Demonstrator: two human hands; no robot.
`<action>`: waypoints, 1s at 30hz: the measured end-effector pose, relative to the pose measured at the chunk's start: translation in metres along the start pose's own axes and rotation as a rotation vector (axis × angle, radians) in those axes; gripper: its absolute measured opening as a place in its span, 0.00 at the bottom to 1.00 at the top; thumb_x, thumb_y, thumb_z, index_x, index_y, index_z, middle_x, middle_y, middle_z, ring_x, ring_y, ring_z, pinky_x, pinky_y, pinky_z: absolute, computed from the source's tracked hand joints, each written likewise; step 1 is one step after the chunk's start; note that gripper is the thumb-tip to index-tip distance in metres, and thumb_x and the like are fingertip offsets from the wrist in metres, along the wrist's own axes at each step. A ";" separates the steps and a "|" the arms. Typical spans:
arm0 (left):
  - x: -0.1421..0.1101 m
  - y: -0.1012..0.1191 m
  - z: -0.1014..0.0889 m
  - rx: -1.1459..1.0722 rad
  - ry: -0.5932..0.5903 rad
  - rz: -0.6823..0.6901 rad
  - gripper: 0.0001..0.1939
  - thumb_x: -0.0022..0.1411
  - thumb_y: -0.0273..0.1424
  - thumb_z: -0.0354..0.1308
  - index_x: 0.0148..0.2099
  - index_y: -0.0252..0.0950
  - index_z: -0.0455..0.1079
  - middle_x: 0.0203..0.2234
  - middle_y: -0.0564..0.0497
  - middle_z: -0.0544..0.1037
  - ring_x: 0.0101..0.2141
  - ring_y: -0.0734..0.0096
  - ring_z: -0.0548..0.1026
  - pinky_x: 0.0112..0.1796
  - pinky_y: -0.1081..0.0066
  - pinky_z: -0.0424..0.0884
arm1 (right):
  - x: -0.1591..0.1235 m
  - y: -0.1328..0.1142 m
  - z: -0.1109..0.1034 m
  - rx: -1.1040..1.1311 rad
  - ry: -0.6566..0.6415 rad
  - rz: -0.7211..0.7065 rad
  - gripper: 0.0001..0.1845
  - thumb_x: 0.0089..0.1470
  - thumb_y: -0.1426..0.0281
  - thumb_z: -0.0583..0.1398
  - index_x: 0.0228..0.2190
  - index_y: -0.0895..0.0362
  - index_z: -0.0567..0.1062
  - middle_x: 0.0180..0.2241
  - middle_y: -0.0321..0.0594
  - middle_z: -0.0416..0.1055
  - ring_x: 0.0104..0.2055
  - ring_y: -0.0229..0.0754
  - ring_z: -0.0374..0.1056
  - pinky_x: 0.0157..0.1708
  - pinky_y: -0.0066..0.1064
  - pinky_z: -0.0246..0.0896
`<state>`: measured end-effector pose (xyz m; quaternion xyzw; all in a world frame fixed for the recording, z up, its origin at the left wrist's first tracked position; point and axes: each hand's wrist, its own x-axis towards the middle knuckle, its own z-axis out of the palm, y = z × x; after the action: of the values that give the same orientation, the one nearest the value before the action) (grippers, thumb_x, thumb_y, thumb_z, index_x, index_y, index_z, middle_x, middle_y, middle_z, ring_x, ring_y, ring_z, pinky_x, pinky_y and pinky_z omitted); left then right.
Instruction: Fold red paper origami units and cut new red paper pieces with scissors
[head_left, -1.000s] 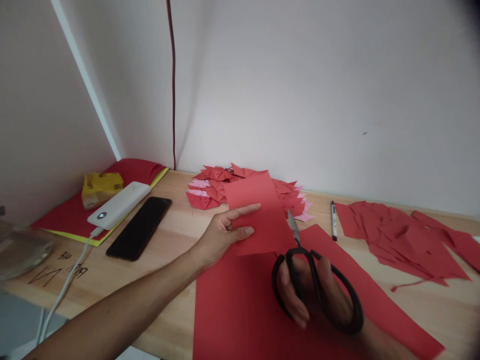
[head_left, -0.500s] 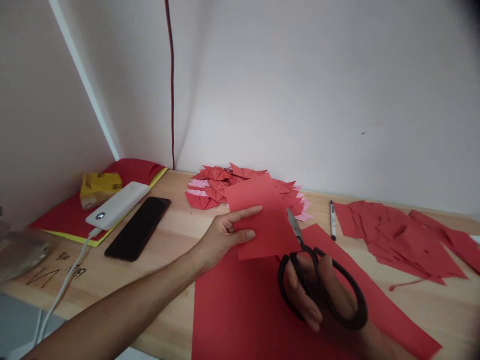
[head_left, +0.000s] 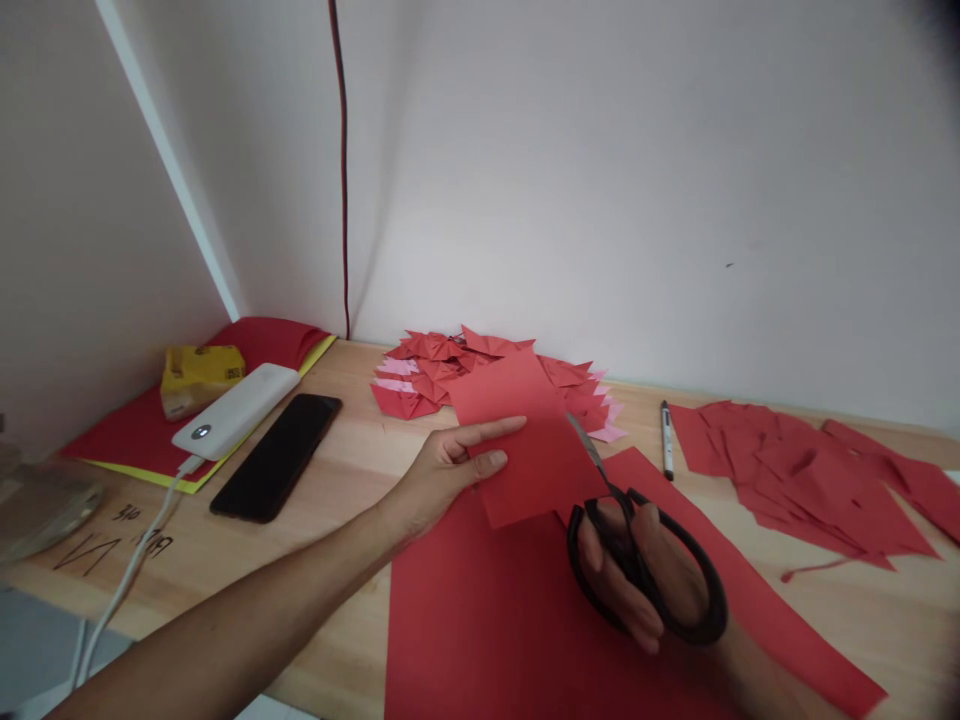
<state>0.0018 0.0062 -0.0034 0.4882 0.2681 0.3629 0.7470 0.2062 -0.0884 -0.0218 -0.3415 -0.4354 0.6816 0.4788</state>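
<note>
Between thumb and fingers, my left hand pinches a red paper piece, raised and tilted above the table. My right hand has its fingers through the black handles of a pair of scissors. The scissor blades point up and to the left, at the paper's right edge; whether they are cutting into it I cannot tell. Under both hands lies a large red paper sheet, flat on the wooden table.
Folded red and pink paper pieces are heaped by the wall. Right of them lie a marker pen and a pile of cut red papers. At left are a black phone, a cabled white power bank and a yellow packet.
The scissor handles have come closer together, and the right hand has shifted slightly right. The red paper piece has tilted a little, while the left hand has barely moved.
</note>
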 end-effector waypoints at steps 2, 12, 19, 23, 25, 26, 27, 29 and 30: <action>0.000 0.001 -0.001 -0.005 0.018 -0.002 0.19 0.61 0.33 0.61 0.55 0.41 0.73 0.53 0.45 0.75 0.51 0.62 0.74 0.52 0.66 0.66 | 0.001 0.001 0.000 0.000 -0.017 0.005 0.34 0.61 0.44 0.43 0.26 0.59 0.70 0.07 0.28 0.53 0.07 0.29 0.47 0.09 0.20 0.40; 0.001 0.001 -0.004 0.042 0.033 0.003 0.17 0.60 0.32 0.62 0.51 0.40 0.75 0.51 0.46 0.76 0.50 0.63 0.75 0.52 0.67 0.66 | -0.002 0.009 0.002 -0.044 -0.071 -0.086 0.34 0.62 0.46 0.41 0.34 0.60 0.72 0.15 0.36 0.64 0.15 0.34 0.60 0.17 0.25 0.55; 0.001 0.004 -0.003 0.052 0.033 -0.007 0.16 0.60 0.33 0.62 0.51 0.42 0.75 0.49 0.48 0.78 0.47 0.67 0.76 0.47 0.71 0.69 | 0.002 0.001 0.004 0.030 -0.149 -0.027 0.35 0.60 0.43 0.42 0.32 0.59 0.71 0.13 0.33 0.62 0.13 0.33 0.57 0.16 0.25 0.52; 0.000 0.009 -0.003 0.284 0.104 0.039 0.15 0.61 0.36 0.60 0.51 0.44 0.75 0.46 0.50 0.80 0.37 0.73 0.77 0.33 0.79 0.69 | 0.001 0.001 0.004 0.073 -0.168 -0.017 0.36 0.60 0.43 0.41 0.32 0.60 0.72 0.14 0.33 0.62 0.14 0.32 0.57 0.17 0.24 0.52; -0.001 0.012 -0.003 0.433 0.144 0.086 0.15 0.61 0.37 0.60 0.50 0.44 0.76 0.42 0.51 0.81 0.32 0.75 0.76 0.26 0.81 0.64 | 0.000 0.001 0.004 0.058 -0.154 -0.017 0.37 0.59 0.42 0.42 0.33 0.61 0.72 0.16 0.35 0.64 0.16 0.34 0.60 0.19 0.25 0.54; -0.001 0.014 -0.003 0.479 0.153 0.105 0.15 0.61 0.37 0.60 0.50 0.43 0.76 0.41 0.50 0.81 0.32 0.75 0.76 0.25 0.81 0.64 | 0.000 0.000 0.004 0.051 -0.154 -0.012 0.37 0.58 0.42 0.42 0.34 0.61 0.72 0.17 0.36 0.65 0.17 0.34 0.61 0.20 0.26 0.55; -0.002 0.015 -0.002 0.495 0.152 0.120 0.15 0.61 0.37 0.60 0.50 0.43 0.77 0.42 0.50 0.81 0.34 0.74 0.76 0.26 0.80 0.65 | 0.000 0.000 0.004 0.044 -0.154 -0.006 0.38 0.58 0.41 0.42 0.34 0.61 0.72 0.18 0.37 0.65 0.18 0.35 0.61 0.20 0.27 0.55; -0.002 0.016 -0.001 0.457 0.119 0.125 0.15 0.61 0.36 0.60 0.50 0.43 0.77 0.45 0.50 0.80 0.41 0.70 0.77 0.34 0.78 0.69 | 0.000 -0.002 0.004 0.019 -0.150 0.003 0.38 0.57 0.40 0.42 0.34 0.61 0.72 0.18 0.38 0.66 0.19 0.36 0.61 0.22 0.28 0.56; -0.002 0.015 -0.001 0.422 0.095 0.115 0.15 0.61 0.36 0.60 0.50 0.42 0.76 0.47 0.49 0.79 0.44 0.68 0.76 0.39 0.76 0.70 | 0.000 -0.003 0.004 0.003 -0.148 0.007 0.38 0.57 0.40 0.42 0.33 0.61 0.72 0.18 0.38 0.65 0.19 0.36 0.61 0.22 0.28 0.56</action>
<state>-0.0047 0.0089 0.0107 0.6305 0.3445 0.3636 0.5930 0.2035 -0.0892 -0.0179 -0.2909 -0.4675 0.7072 0.4435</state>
